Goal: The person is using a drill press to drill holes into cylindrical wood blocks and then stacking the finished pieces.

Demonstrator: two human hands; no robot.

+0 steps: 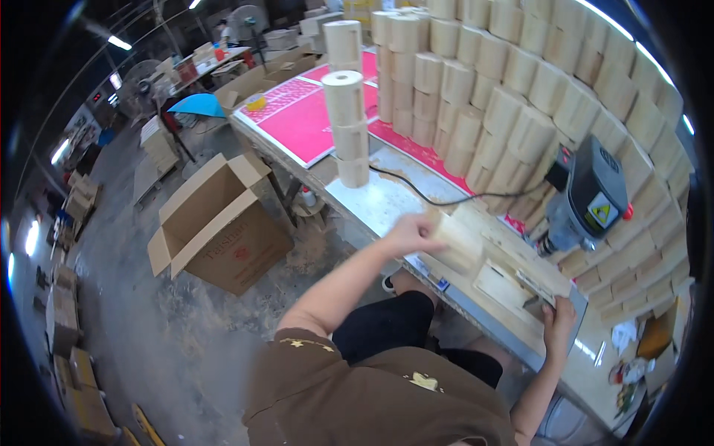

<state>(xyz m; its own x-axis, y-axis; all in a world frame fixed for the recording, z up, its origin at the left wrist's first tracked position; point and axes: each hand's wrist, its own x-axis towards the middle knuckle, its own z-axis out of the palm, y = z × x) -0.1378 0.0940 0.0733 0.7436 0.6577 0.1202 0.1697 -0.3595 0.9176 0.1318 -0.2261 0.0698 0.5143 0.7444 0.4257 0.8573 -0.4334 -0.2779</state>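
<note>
My left hand point(410, 234) grips the near end of a pale wooden cylinder point(462, 241), slightly smeared by motion, over the workbench. To its right, a flat wooden jig point(507, 288) lies on the board. At the jig's right side, my right hand point(561, 321) closes around the end of a thin bar point(534, 286); the fingers partly hide what they grip. Just beyond the jig stands a dark grey power drill head point(597, 192) with a chuck pointing down and a yellow warning label. Its black cable point(439, 202) runs left across the bench.
Wooden cylinders point(506, 123) are piled in a high wall behind the bench. A separate column of cylinders point(349, 141) stands at its left. An open cardboard box point(238, 249) sits on the floor to my left. Pink printed sheets point(297, 123) cover the bench's far end.
</note>
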